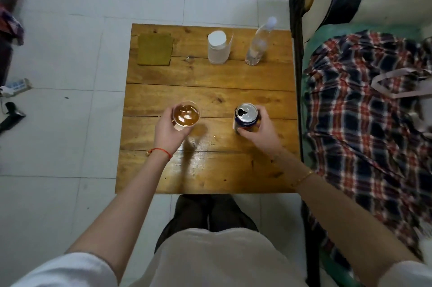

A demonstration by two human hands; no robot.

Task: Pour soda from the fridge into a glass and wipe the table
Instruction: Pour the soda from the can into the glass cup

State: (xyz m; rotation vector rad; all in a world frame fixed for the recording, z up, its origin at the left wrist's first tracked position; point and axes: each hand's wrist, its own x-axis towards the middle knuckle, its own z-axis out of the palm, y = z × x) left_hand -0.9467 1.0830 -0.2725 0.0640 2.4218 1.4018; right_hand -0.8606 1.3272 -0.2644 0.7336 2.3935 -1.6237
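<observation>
Glass nearly full, lifted or just off the small wooden table (210, 170), I judge; any tilt would slop soda over its rim. My left hand (167, 131) is curled round the clear glass of amber soda (186, 114). My right hand (261, 129) is wrapped round the opened blue soda can (246, 116), upright. A few drops (214, 138) between my hands. Well beyond my left fingers, the olive-green square cloth (154, 49) for wiping.

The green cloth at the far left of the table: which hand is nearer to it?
Left. The left hand holds the glass below the green cloth, on its side. The right hand holds the can, farther right.
</observation>
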